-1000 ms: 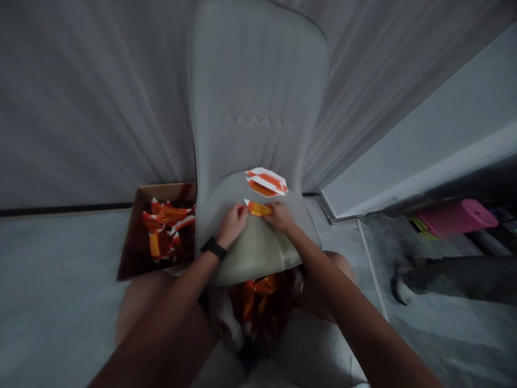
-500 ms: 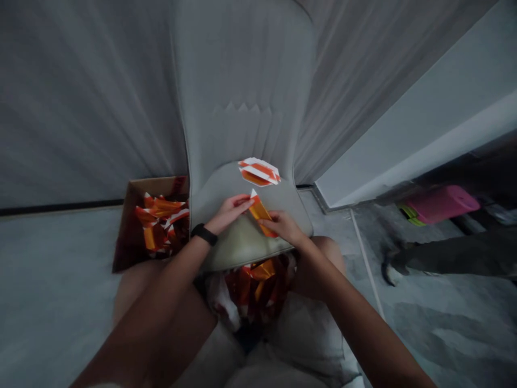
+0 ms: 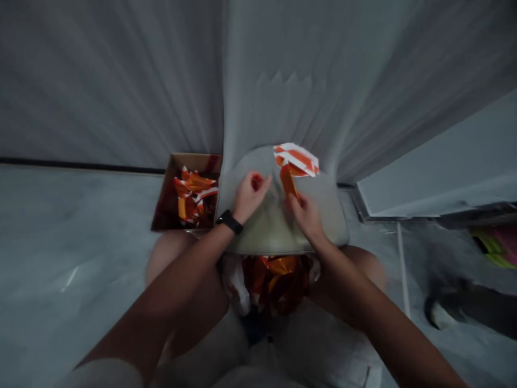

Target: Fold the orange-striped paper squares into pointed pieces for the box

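My right hand (image 3: 304,214) pinches an orange folded paper strip (image 3: 288,182) and holds it upright over the pale chair seat (image 3: 271,231). Just beyond its top lies a small stack of orange-and-white striped folded papers (image 3: 297,159) at the back of the seat. My left hand (image 3: 248,195), with a black band on the wrist, hovers curled just left of the strip, apart from it. Something red shows at its fingers, too blurred to name. A heap of orange wrappers (image 3: 274,277) lies in my lap below the seat's front edge.
An open cardboard box (image 3: 177,161) with several orange and white pieces stands on the floor left of the chair. Grey curtains hang behind. A white ledge (image 3: 436,178) runs at the right, with a pink and yellow item (image 3: 498,245) and a dark shape on the floor.
My left hand has let go of the strip and drawn left. My right hand has carried the strip up toward the striped stack. The view has shifted, so everything sits further right.
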The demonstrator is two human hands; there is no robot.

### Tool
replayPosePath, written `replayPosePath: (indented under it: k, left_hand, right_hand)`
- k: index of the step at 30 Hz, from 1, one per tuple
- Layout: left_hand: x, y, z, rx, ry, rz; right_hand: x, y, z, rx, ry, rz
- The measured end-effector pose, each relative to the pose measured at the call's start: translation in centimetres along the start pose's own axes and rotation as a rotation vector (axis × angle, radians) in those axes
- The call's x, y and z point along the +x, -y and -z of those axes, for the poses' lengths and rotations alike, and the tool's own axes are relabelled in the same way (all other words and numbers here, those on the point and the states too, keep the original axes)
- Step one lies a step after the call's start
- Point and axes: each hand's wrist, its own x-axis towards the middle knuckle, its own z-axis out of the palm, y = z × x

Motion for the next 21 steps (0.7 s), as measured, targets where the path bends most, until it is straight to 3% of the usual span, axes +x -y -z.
replayPosePath:
  k: [3, 9, 11, 21]
  left_hand:
    - [-0.4, 0.1, -0.5, -0.051, 0.124, 0.018]
    - [1.0, 1.0, -0.6, -0.208, 0.181, 0.092]
    - [1.5, 1.4, -0.3, -0.209, 0.211, 0.09]
    - [1.7, 1.0, 0.1, -0.192, 0.327, 0.171]
  right_hand:
    - [1.5, -0.1, -1.5, -0.099, -0.007, 0.153]
    - [2.8, -0.2, -4.1, 0.045, 0.15, 0.294]
    - [2.7, -0.1, -4.4, 0.071, 0.179, 0.277]
    - [1.7, 0.1, -4.1, 0.259, 0.091, 0.038]
